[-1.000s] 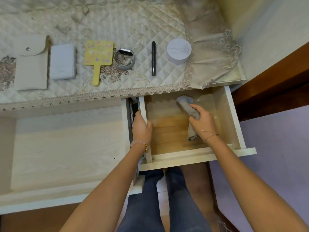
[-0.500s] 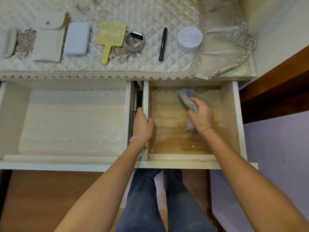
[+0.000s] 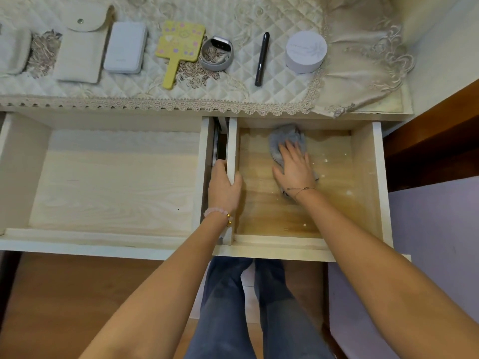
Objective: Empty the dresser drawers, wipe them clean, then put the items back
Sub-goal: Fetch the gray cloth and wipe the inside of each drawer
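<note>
Denim in a faded blue-grey covers the person's legs (image 3: 233, 307) at the bottom of the view, and both bare forearms reach forward from there over the pulled-out drawers.

The left hand (image 3: 224, 187), with a pink bead bracelet (image 3: 216, 212) at the wrist, grips the left side wall of the right drawer (image 3: 363, 177). Its fingers curl over the outer face of the wall and the thumb lies inside. The right hand (image 3: 294, 169), which wears a thin chain bracelet (image 3: 302, 189), lies flat with its fingers straight and slightly spread. It presses a grey cloth (image 3: 285, 137) against the yellowish wooden bottom of that drawer, toward the back. Part of the cloth sticks out past the fingertips.

Just beside it, the wider left drawer (image 3: 77, 237) is also pulled out, and its pale wood-grain bottom shows.

Beyond the drawers, a quilted cream cover (image 3: 233, 19) with a lace edge lies over the dresser top. The items sit on it in a row, apart from one another. From left to right they are a cream snap-button pouch (image 3: 80, 55), a flat white rectangular case (image 3: 125, 47), a yellow hand mirror (image 3: 180, 45), a grey-banded smartwatch (image 3: 216, 54), a black pen (image 3: 261, 59) and a round white jar (image 3: 305, 51).
</note>
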A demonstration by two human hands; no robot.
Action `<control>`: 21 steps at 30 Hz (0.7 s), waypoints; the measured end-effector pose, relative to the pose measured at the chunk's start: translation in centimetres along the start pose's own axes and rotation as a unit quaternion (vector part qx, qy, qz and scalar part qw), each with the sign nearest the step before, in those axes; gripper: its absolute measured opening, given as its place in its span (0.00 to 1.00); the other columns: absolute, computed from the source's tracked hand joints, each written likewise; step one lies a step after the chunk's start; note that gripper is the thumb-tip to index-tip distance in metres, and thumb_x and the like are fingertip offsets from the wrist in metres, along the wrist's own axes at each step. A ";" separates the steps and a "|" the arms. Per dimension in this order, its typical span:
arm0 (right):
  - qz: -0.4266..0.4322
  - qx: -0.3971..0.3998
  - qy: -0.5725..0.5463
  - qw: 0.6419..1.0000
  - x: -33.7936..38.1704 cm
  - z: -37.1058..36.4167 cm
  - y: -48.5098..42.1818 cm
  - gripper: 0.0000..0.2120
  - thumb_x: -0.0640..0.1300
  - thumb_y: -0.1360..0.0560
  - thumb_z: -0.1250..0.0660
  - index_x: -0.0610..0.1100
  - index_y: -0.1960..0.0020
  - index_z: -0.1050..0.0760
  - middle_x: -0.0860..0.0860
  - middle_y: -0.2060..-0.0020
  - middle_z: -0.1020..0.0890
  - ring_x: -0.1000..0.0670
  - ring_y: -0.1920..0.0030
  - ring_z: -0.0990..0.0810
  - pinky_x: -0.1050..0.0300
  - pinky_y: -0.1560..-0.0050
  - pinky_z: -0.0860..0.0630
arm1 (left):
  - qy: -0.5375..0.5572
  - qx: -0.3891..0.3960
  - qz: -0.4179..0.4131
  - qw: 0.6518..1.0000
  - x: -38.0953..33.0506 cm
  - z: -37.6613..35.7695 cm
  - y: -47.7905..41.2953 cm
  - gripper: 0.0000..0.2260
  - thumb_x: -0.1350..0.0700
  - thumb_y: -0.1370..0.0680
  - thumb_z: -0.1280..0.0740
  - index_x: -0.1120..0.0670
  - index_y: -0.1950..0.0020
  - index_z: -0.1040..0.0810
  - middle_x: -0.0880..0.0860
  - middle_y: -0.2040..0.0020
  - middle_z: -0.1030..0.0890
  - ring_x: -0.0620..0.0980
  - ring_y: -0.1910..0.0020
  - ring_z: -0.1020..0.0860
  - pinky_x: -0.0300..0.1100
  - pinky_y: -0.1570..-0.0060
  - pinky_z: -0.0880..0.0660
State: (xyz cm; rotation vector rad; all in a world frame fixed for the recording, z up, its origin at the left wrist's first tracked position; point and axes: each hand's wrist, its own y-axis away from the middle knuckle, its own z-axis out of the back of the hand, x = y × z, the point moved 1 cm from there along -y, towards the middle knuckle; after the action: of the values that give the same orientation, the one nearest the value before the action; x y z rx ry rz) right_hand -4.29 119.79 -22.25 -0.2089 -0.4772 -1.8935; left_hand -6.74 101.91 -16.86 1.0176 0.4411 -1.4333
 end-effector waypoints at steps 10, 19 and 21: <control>0.083 -0.043 -0.010 0.996 1.7 -1.4 -2.8 0.23 0.42 0.21 0.44 0.42 0.27 0.40 0.47 0.27 0.37 0.47 0.25 0.44 0.51 0.26 0.55 | 0.031 -0.008 -0.008 0.999 0.4 -0.1 -0.3 0.15 0.48 0.21 0.39 0.55 0.39 0.31 0.53 0.44 0.25 0.49 0.46 0.25 0.45 0.47 0.27; 0.131 -0.039 -0.012 0.991 4.8 -2.7 -4.1 0.22 0.38 0.21 0.45 0.41 0.28 0.38 0.47 0.27 0.36 0.47 0.26 0.43 0.50 0.26 0.53 | 0.035 -0.025 -0.014 0.999 1.0 -0.5 -0.5 0.13 0.46 0.20 0.42 0.53 0.42 0.29 0.50 0.48 0.24 0.45 0.51 0.25 0.39 0.54 0.29; 0.137 -0.038 -0.005 0.990 5.1 -2.7 -4.2 0.22 0.38 0.21 0.46 0.41 0.28 0.38 0.47 0.27 0.36 0.48 0.26 0.43 0.50 0.26 0.53 | 0.019 -0.028 -0.013 0.999 1.0 -0.6 -0.5 0.13 0.47 0.20 0.43 0.53 0.41 0.30 0.50 0.47 0.24 0.45 0.51 0.26 0.34 0.58 0.32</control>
State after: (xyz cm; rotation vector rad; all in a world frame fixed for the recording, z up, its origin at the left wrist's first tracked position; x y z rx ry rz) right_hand -9.89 115.54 -23.74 -0.3176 -0.3638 -1.6423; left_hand -6.85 101.82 -18.13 0.9975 0.5209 -1.4195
